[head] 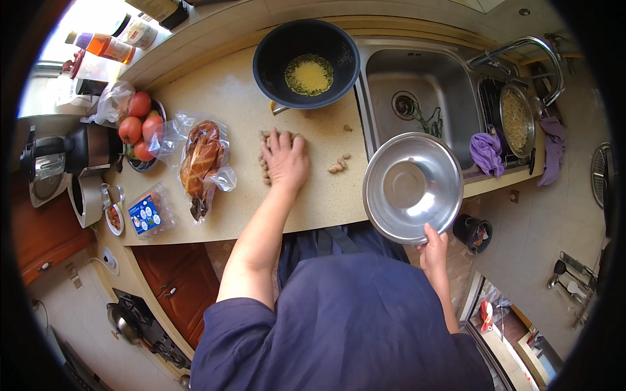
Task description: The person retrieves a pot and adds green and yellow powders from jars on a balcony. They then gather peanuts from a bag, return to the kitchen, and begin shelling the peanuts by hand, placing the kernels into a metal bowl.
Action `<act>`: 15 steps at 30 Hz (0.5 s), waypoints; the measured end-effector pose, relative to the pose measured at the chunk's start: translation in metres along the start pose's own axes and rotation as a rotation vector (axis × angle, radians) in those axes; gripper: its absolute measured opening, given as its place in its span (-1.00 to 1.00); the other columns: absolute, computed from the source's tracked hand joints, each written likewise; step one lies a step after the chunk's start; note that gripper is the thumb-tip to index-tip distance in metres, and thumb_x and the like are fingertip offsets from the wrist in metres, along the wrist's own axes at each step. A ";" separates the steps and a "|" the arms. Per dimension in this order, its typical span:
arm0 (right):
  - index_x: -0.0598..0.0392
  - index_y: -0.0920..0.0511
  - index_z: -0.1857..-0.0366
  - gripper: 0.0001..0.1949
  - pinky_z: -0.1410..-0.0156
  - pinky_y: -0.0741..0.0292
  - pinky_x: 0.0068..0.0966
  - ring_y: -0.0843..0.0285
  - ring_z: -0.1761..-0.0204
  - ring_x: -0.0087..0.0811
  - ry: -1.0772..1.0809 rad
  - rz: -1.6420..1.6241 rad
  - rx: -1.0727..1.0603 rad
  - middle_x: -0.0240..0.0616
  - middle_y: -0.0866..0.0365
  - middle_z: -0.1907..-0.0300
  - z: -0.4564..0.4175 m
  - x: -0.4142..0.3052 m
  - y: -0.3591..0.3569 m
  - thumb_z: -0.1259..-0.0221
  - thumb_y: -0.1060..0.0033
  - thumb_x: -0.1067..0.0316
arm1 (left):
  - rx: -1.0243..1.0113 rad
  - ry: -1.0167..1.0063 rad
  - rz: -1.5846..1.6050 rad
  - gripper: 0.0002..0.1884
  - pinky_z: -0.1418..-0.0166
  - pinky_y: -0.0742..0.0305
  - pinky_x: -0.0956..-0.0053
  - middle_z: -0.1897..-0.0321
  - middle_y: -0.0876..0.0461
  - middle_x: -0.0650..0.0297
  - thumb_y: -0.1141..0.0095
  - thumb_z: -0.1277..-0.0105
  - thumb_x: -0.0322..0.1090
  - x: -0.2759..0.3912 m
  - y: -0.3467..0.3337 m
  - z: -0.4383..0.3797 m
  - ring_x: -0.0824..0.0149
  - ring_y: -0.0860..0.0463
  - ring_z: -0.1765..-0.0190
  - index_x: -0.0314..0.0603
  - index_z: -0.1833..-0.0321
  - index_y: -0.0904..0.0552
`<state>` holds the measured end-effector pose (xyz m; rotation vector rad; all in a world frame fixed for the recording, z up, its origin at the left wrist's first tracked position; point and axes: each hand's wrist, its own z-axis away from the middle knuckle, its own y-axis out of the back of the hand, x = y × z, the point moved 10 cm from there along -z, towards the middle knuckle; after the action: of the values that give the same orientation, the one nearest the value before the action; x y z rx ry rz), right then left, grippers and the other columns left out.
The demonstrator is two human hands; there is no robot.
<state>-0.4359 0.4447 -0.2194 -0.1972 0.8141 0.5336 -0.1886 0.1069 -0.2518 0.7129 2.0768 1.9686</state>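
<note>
My left hand (287, 161) lies palm down on the beige countertop (313, 210), its fingers a little apart. Unshelled peanuts (265, 171) show along its left side and past the fingertips; whatever lies beneath the palm is hidden. To the right of that hand are several loose peanuts (338, 165). My right hand (433, 251) grips the near rim of a stainless steel bowl (403, 185). The bowl is held above the counter's front edge and overlaps the sink corner in view; nothing shows inside it. Behind my left hand stands a dark inner pot (266, 63) with yellow grain (310, 76) in water.
A vacuum-packed piece of browned meat (200, 161), a clear plastic box (154, 212) and a bowl of tomatoes (142, 168) are on the left. At right, the steel sink (391, 63) holds green stalks (430, 119). Beyond are a faucet (555, 73), purple cloth (486, 151) and bean sprouts (515, 119).
</note>
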 end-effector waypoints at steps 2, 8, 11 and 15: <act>0.14 -0.55 0.15 -0.84 0.56 -0.32 -0.64 -0.47 0.56 -0.61 -0.011 -0.010 -0.012 -0.39 -0.60 0.43 -0.001 0.001 -0.003 -0.36 -0.14 0.30 | -0.019 0.014 -0.057 -0.70 -0.47 -0.05 -0.29 -0.18 -0.45 0.07 -0.14 -0.26 -0.24 -0.020 0.002 0.010 -0.16 -0.24 -0.46 -0.03 -0.05 -0.58; 0.13 -0.55 0.15 -0.85 0.57 -0.31 -0.65 -0.45 0.59 -0.61 -0.031 -0.023 0.006 -0.40 -0.59 0.45 0.003 -0.001 -0.004 -0.36 -0.14 0.31 | 0.046 -0.093 0.090 -0.51 -0.51 -0.06 -0.13 -0.35 -0.36 -0.01 -0.16 -0.19 -0.30 0.011 0.021 -0.006 -0.15 -0.25 -0.44 -0.07 -0.24 -0.52; 0.13 -0.54 0.14 -0.85 0.57 -0.32 -0.65 -0.45 0.59 -0.62 -0.030 -0.019 0.015 -0.41 -0.58 0.46 0.005 0.001 0.001 -0.36 -0.14 0.30 | -0.008 -0.044 0.183 -0.47 -0.46 -0.16 -0.08 -0.29 -0.41 -0.02 -0.17 -0.19 -0.26 0.034 0.012 -0.040 -0.13 -0.34 -0.34 -0.06 -0.29 -0.51; 0.13 -0.54 0.12 -0.83 0.57 -0.32 -0.66 -0.46 0.58 -0.62 -0.027 0.000 0.066 -0.41 -0.58 0.45 0.009 0.001 0.012 -0.35 -0.15 0.30 | 0.007 -0.060 0.260 -0.49 -0.37 -0.26 -0.02 -0.21 -0.46 0.01 -0.21 -0.17 -0.19 0.054 -0.019 -0.058 -0.08 -0.40 -0.25 -0.03 -0.24 -0.55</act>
<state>-0.4360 0.4591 -0.2141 -0.1292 0.8042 0.5082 -0.2653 0.0808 -0.2544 1.0786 2.0448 2.0397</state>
